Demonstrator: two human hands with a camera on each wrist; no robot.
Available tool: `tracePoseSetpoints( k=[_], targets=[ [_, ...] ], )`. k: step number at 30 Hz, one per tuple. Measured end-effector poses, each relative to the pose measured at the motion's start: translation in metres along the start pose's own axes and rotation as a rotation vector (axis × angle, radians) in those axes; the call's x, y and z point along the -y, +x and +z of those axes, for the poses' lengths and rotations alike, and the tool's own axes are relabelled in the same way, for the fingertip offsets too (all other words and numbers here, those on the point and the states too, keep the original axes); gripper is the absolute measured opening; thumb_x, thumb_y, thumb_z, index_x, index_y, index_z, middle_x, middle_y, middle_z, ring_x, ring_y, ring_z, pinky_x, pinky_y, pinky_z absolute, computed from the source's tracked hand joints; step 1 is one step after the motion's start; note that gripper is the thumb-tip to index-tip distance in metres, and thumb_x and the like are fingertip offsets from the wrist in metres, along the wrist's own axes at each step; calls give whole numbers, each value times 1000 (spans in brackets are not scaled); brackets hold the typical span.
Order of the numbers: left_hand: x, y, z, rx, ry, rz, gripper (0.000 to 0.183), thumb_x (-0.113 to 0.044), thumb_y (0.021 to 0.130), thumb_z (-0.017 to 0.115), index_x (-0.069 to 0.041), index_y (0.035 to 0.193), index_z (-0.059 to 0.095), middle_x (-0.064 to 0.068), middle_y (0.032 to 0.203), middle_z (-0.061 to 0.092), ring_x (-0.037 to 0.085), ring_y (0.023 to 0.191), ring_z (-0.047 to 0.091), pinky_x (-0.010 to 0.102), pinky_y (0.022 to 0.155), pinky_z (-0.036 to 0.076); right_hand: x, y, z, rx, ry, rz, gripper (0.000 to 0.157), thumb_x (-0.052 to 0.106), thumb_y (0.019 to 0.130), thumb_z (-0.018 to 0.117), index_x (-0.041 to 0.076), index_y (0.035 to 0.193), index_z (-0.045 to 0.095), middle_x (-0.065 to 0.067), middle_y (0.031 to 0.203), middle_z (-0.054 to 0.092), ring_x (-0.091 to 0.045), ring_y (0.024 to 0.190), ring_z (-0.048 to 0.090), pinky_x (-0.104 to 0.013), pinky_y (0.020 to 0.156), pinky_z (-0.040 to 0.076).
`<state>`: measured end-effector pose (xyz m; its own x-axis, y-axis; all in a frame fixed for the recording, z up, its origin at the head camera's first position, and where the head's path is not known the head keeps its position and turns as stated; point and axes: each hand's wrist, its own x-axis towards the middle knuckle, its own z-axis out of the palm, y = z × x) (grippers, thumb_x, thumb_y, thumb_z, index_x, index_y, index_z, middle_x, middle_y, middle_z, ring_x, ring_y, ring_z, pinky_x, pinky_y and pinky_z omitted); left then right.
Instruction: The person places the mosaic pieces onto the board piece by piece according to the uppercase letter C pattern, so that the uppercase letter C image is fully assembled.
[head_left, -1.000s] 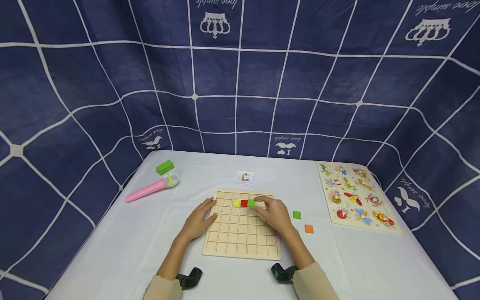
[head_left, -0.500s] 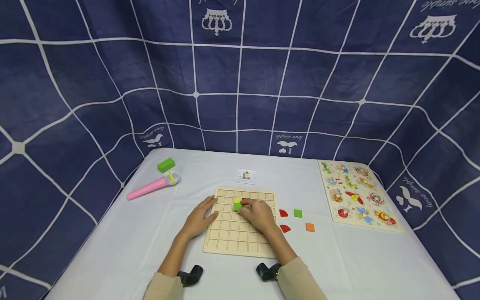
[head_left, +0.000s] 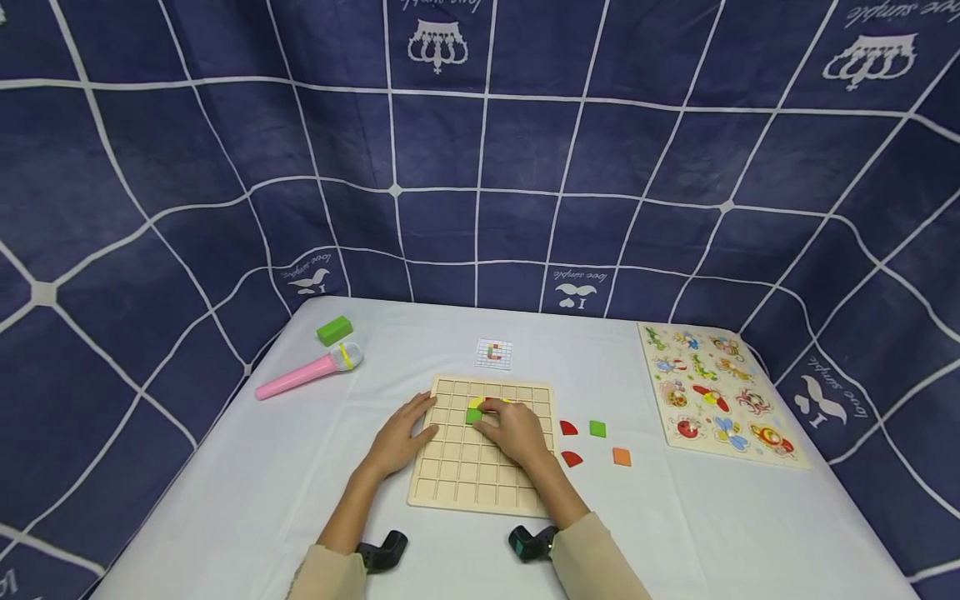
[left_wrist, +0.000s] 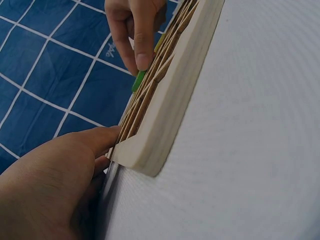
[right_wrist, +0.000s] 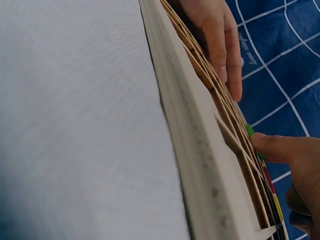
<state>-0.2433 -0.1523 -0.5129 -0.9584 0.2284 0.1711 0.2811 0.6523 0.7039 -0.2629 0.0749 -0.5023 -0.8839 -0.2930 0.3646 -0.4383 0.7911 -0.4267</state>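
A wooden grid board (head_left: 480, 492) lies on the table. My right hand (head_left: 517, 432) is over its upper part and pinches a green square tile (head_left: 473, 415) between thumb and fingers. In the left wrist view the green tile (left_wrist: 138, 81) stands tilted against the grid. A yellow tile (head_left: 476, 402) sits just above the green one, with a red tile (head_left: 489, 399) to its right, partly hidden by my fingers. More yellow shows behind the hand. My left hand (head_left: 397, 437) rests at the board's left edge, fingers extended, thumb touching the rim.
Right of the board lie red quarter-round tiles (head_left: 572, 459), a green tile (head_left: 597, 428) and an orange tile (head_left: 622, 457). A pattern card (head_left: 494, 354) is behind it. A pink toy microphone (head_left: 300, 377) and green block (head_left: 334, 331) lie left; an animal puzzle board (head_left: 716, 392) lies right.
My right hand has moved left with the green tile, from beside the red tile to below the yellow one. The red quarter-round tiles came into view. My left hand stays put.
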Motion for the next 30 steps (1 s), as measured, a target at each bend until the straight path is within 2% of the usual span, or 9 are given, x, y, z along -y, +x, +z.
tracePoseSetpoints(
  k=[13, 18, 21, 23, 25, 27, 30],
  targets=[
    [1, 0, 0, -2, 7, 10, 52, -26, 91, 59, -7, 137, 44, 11, 146, 32, 32, 134, 26, 54, 106, 23, 1, -1, -2, 5, 5, 20, 31, 38, 76, 74, 16, 98, 72, -1, 89, 70, -21, 80, 66, -34, 66, 52],
    [1, 1, 0, 5, 8, 6, 53, -26, 91, 59, -7, 137, 43, 12, 146, 32, 33, 134, 26, 53, 106, 23, -1, -5, -9, -4, 32, 62, 31, 38, 76, 74, 18, 100, 71, -2, 91, 70, -20, 79, 64, -34, 65, 51],
    [2, 1, 1, 6, 8, 6, 53, -26, 91, 59, -8, 137, 44, 11, 146, 32, 32, 134, 26, 53, 106, 23, -5, -8, -18, -20, 69, 82, 29, 35, 78, 73, 18, 101, 71, -2, 80, 69, -16, 69, 59, -31, 60, 47],
    [2, 1, 1, 3, 9, 6, 52, -27, 91, 59, -8, 137, 44, 10, 147, 32, 32, 134, 26, 53, 106, 23, -10, -11, -25, -34, 85, 89, 28, 34, 78, 73, 17, 101, 71, 2, 63, 61, -11, 58, 48, -27, 52, 40],
    [1, 1, 1, -1, 9, 7, 52, -26, 91, 59, -8, 137, 44, 10, 146, 32, 32, 134, 26, 53, 106, 23, -17, -15, -34, -52, 93, 89, 28, 32, 79, 73, 17, 102, 70, 6, 50, 46, -8, 49, 37, -24, 45, 34],
    [1, 0, 1, -1, 11, 5, 52, -26, 91, 59, -8, 137, 44, 11, 146, 32, 32, 134, 26, 53, 106, 23, -26, -19, -44, -68, 94, 91, 29, 31, 79, 73, 16, 103, 70, 9, 45, 33, -7, 44, 27, -22, 41, 27],
    [0, -1, 1, -1, 6, 0, 53, -26, 91, 59, -8, 138, 43, 11, 147, 32, 32, 134, 26, 53, 106, 23, -44, -27, -61, -112, 83, 86, 28, 29, 78, 74, 15, 103, 70, 10, 45, 29, -4, 40, 21, -21, 37, 23]
  ],
)
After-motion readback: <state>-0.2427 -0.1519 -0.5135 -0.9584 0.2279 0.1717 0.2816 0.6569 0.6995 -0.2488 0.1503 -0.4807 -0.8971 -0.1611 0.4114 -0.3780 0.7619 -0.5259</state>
